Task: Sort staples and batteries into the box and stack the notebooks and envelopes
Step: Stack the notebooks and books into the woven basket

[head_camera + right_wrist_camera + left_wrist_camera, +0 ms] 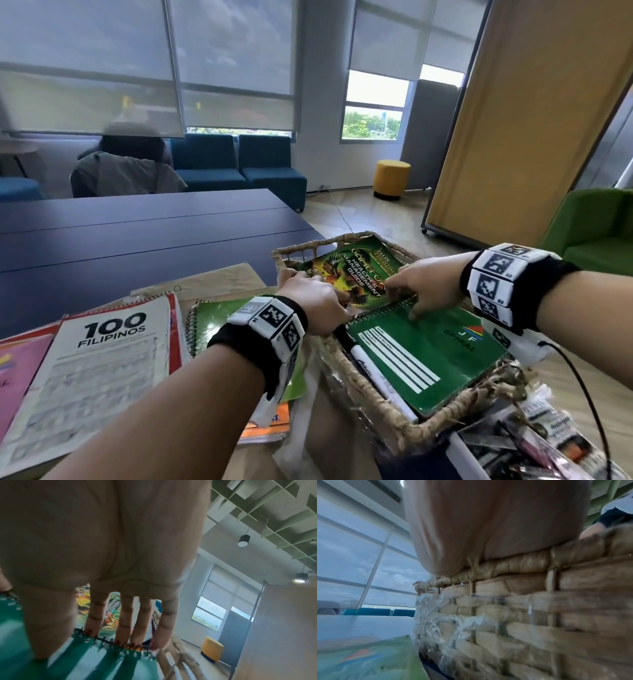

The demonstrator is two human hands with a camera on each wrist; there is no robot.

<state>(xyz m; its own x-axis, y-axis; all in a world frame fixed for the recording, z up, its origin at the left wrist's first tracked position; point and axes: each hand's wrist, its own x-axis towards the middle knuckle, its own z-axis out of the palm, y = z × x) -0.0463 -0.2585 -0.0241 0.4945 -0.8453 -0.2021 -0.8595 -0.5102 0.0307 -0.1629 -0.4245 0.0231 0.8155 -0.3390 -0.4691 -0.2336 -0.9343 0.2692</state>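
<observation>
A green spiral notebook (428,356) was recorded in the wicker basket (404,425), right hand (421,284) fingertips pressed on its binding; left hand (311,301) grasp could not be told.

Head view looks down; wrist views sit close, sharing the basket (404,421).
</observation>
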